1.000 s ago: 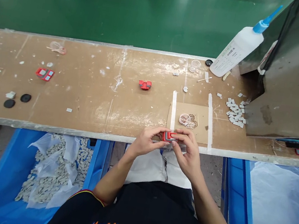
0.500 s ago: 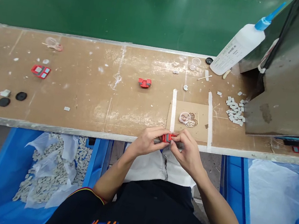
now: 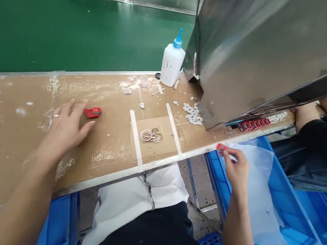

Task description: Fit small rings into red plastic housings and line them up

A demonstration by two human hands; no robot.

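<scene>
My right hand (image 3: 238, 170) pinches a small red part (image 3: 221, 147) at the bench's front edge, above the blue bin on the right. Over the bench at the left, my left hand (image 3: 67, 128) has its fingers apart, beside another red and grey part (image 3: 93, 112) lying on the brown surface. Whether its fingertips touch that part cannot be made out. Between my hands a cardboard piece (image 3: 162, 147), bordered by white tape strips, bears a small round clear dish (image 3: 146, 135).
A white glue bottle (image 3: 172, 64) stands upright near the back edge. Small grey pieces (image 3: 192, 114) lie beside a large metal housing (image 3: 254, 50). A row of red parts (image 3: 253, 124) sits below it. Another person's arm (image 3: 308, 113) shows at the far right.
My hands have separated; the right moved right with a red part, the left moved left to the part on the bench. The view has turned right.
</scene>
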